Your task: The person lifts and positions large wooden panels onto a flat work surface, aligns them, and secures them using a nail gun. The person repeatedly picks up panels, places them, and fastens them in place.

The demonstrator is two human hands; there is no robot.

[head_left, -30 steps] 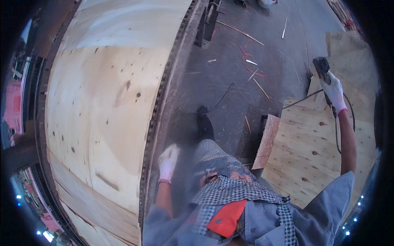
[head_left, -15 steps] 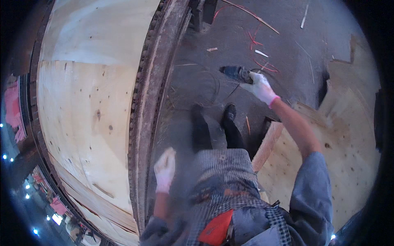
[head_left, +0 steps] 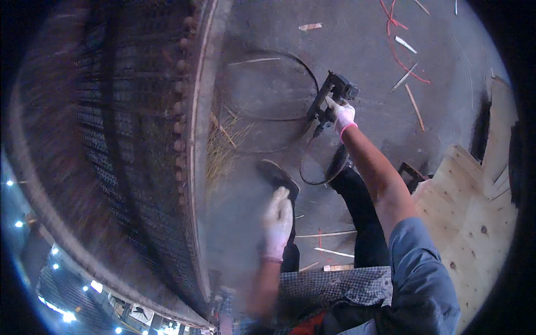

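In my right hand (head_left: 341,113), which wears a white glove with a pink cuff, is a dark air-powered staple gun (head_left: 326,97). My fingers wrap round its grip, and a thin black hose (head_left: 303,174) loops below it. My left hand (head_left: 278,220), gloved the same way, hovers in front of my body above my shoe (head_left: 273,172). Its fingers are curled together, slightly blurred, and nothing shows in them.
Along the left runs a large machine bed (head_left: 134,134) of dark mesh with a metal edge rail (head_left: 196,139). Pale plywood sheets (head_left: 458,223) lie at the right. Wood slivers (head_left: 414,108), red strapping (head_left: 393,47) and straw-like bits (head_left: 223,148) litter the grey floor.
The view has shifted; dark mesh shows at the left where pale wood sheets were. The staple gun has turned and shows more clearly in my right hand. My left hand has come further inward.
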